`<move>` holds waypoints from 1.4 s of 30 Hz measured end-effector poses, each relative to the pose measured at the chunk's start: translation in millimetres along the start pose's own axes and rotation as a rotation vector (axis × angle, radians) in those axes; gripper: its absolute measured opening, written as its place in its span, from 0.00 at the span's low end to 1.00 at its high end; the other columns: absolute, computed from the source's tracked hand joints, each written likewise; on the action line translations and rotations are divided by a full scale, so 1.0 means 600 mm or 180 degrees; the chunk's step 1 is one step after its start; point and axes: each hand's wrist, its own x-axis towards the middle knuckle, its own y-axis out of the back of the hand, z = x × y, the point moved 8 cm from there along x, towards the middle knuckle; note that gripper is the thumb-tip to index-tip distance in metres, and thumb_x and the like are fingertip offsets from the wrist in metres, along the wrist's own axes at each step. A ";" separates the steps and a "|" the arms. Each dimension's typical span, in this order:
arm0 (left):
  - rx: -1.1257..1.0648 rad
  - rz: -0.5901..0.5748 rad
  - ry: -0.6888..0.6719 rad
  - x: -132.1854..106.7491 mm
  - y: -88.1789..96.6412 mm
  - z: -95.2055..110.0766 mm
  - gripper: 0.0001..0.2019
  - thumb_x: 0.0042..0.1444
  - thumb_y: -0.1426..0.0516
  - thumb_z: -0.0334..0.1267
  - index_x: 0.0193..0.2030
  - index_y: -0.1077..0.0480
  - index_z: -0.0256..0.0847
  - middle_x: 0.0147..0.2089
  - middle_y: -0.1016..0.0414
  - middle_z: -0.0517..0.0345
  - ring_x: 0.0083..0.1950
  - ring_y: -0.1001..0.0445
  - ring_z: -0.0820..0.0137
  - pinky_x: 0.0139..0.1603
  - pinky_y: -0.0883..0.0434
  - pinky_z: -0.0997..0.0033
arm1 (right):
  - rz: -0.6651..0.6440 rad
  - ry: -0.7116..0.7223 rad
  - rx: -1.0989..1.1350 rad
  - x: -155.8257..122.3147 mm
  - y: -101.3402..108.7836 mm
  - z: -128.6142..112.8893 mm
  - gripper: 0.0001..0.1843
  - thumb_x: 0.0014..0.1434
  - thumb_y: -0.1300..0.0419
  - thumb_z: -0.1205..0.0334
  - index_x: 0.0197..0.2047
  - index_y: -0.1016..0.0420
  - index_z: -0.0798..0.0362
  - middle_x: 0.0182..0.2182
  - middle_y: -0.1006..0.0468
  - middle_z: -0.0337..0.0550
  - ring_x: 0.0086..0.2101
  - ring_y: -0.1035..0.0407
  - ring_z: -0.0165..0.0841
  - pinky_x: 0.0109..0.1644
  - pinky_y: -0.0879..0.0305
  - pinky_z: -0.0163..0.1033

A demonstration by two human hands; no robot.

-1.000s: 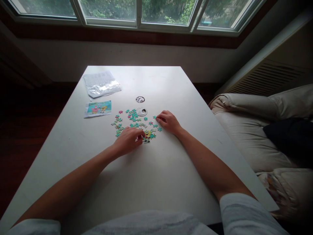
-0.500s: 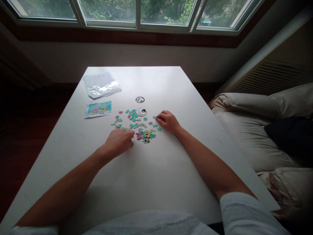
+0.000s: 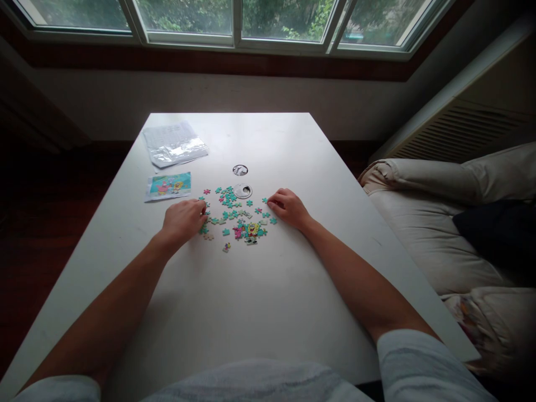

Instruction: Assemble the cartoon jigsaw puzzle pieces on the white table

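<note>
Head view: the joined puzzle part (image 3: 252, 229) lies on the tabletop (image 3: 259, 301), loose pieces (image 3: 226, 215) near it. Picking pieces looks like the step; that needs a soft pinch. The left hand (image 3: 184, 218) and right hand (image 3: 290, 208) curl, well apart; I can't tell if either grips. The tabletop's edges sit far off, leaving room.

2 hands (image 3: 183, 219), 1 table (image 3: 268, 312), 1 large joined puzzle cluster (image 3: 252, 230), dozens of loose pieces (image 3: 226, 231) (too small to count), 1 picture sheet (image 3: 168, 186), 1 plastic bag (image 3: 176, 146), 2 round items (image 3: 238, 191), 4 window panes (image 3: 280, 19).
</note>
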 end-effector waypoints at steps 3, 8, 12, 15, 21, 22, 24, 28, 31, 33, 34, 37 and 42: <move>-0.0167 -0.0017 -0.0027 0.003 -0.006 -0.002 0.09 0.59 0.46 0.45 0.40 0.28 0.45 0.43 0.22 0.53 0.41 0.26 0.60 0.32 0.40 0.67 | -0.0008 -0.0006 -0.0002 0.000 -0.001 0.001 0.08 0.64 0.41 0.61 0.39 0.20 0.50 0.34 0.25 0.44 0.37 0.34 0.37 0.45 0.37 0.43; -0.0343 0.0079 -0.0171 0.009 -0.007 0.001 0.06 0.55 0.45 0.41 0.38 0.30 0.45 0.42 0.24 0.53 0.42 0.27 0.60 0.32 0.40 0.67 | 0.0012 -0.0022 -0.0004 -0.001 0.000 0.002 0.08 0.64 0.41 0.60 0.39 0.20 0.49 0.34 0.25 0.44 0.37 0.34 0.36 0.45 0.37 0.43; -0.0447 0.0178 -0.0357 0.010 -0.003 0.010 0.04 0.54 0.45 0.37 0.37 0.32 0.44 0.40 0.25 0.53 0.42 0.28 0.61 0.33 0.40 0.67 | -0.0012 -0.0015 -0.0004 0.000 0.000 -0.001 0.08 0.64 0.41 0.60 0.39 0.20 0.49 0.35 0.25 0.44 0.37 0.34 0.36 0.45 0.37 0.43; -0.0513 0.0190 -0.0397 0.010 0.000 0.014 0.03 0.54 0.46 0.37 0.36 0.32 0.44 0.37 0.25 0.54 0.39 0.28 0.61 0.34 0.40 0.66 | -0.0010 -0.0023 -0.0004 0.001 0.001 -0.001 0.08 0.64 0.41 0.60 0.39 0.20 0.49 0.35 0.25 0.44 0.37 0.34 0.36 0.45 0.37 0.43; -0.1230 0.0093 -0.0453 0.007 0.007 0.031 0.07 0.56 0.46 0.38 0.38 0.27 0.45 0.37 0.22 0.58 0.36 0.27 0.67 0.34 0.38 0.70 | 0.0007 -0.0034 0.0003 0.002 0.002 -0.003 0.08 0.64 0.41 0.60 0.38 0.20 0.50 0.34 0.24 0.44 0.37 0.33 0.37 0.46 0.38 0.43; -0.1411 0.0097 -0.0487 0.006 0.008 0.036 0.08 0.56 0.46 0.39 0.39 0.26 0.45 0.37 0.22 0.59 0.35 0.27 0.68 0.35 0.37 0.70 | 0.0038 -0.0026 -0.0001 0.002 0.003 -0.007 0.08 0.64 0.42 0.60 0.38 0.20 0.50 0.34 0.24 0.44 0.37 0.33 0.37 0.46 0.38 0.44; -0.1747 0.0144 -0.0524 0.005 0.011 0.045 0.09 0.58 0.46 0.41 0.39 0.24 0.46 0.37 0.21 0.60 0.35 0.27 0.69 0.36 0.34 0.71 | 0.0114 0.0012 0.0007 0.002 0.004 -0.023 0.09 0.65 0.42 0.60 0.37 0.21 0.50 0.35 0.23 0.44 0.38 0.32 0.37 0.48 0.38 0.45; -0.2372 0.0268 -0.0456 0.005 0.006 0.060 0.11 0.59 0.44 0.44 0.43 0.23 0.45 0.37 0.20 0.60 0.34 0.27 0.70 0.38 0.32 0.71 | 0.0033 0.0139 0.0269 -0.001 -0.006 -0.077 0.09 0.67 0.43 0.59 0.38 0.22 0.49 0.35 0.22 0.44 0.38 0.32 0.37 0.49 0.39 0.44; -0.2917 0.0244 -0.0447 0.005 -0.007 0.073 0.11 0.59 0.43 0.44 0.45 0.24 0.44 0.38 0.20 0.59 0.35 0.26 0.70 0.37 0.31 0.71 | -0.0158 0.0254 0.0542 -0.005 -0.018 -0.120 0.09 0.67 0.43 0.57 0.38 0.22 0.48 0.35 0.22 0.43 0.38 0.31 0.36 0.48 0.38 0.43; -0.3248 0.0233 -0.0465 0.005 -0.014 0.082 0.11 0.59 0.42 0.44 0.44 0.25 0.43 0.38 0.20 0.58 0.37 0.25 0.69 0.38 0.30 0.71 | -0.0249 0.0271 0.0709 -0.007 -0.024 -0.138 0.09 0.67 0.43 0.57 0.39 0.22 0.48 0.34 0.23 0.43 0.37 0.31 0.35 0.48 0.38 0.42; -0.3376 0.0243 -0.0469 0.003 -0.016 0.086 0.11 0.59 0.42 0.44 0.44 0.26 0.42 0.38 0.21 0.57 0.37 0.25 0.69 0.39 0.30 0.70 | -0.0275 0.0259 0.0770 -0.007 -0.025 -0.143 0.09 0.67 0.42 0.56 0.39 0.23 0.49 0.34 0.23 0.42 0.37 0.31 0.35 0.47 0.38 0.42; -0.3543 0.0308 -0.0459 -0.002 -0.018 0.098 0.10 0.59 0.41 0.44 0.44 0.27 0.42 0.37 0.22 0.57 0.38 0.25 0.69 0.38 0.30 0.70 | -0.0326 0.0230 0.0901 -0.008 -0.029 -0.151 0.09 0.66 0.40 0.54 0.37 0.23 0.49 0.33 0.23 0.42 0.37 0.31 0.34 0.46 0.37 0.42; -0.3462 0.0339 -0.0496 -0.012 -0.015 0.117 0.10 0.60 0.41 0.45 0.43 0.28 0.42 0.37 0.23 0.58 0.35 0.27 0.71 0.37 0.31 0.71 | -0.0319 0.0150 0.1156 -0.010 -0.034 -0.151 0.10 0.64 0.39 0.53 0.37 0.24 0.50 0.32 0.24 0.41 0.36 0.30 0.33 0.45 0.35 0.40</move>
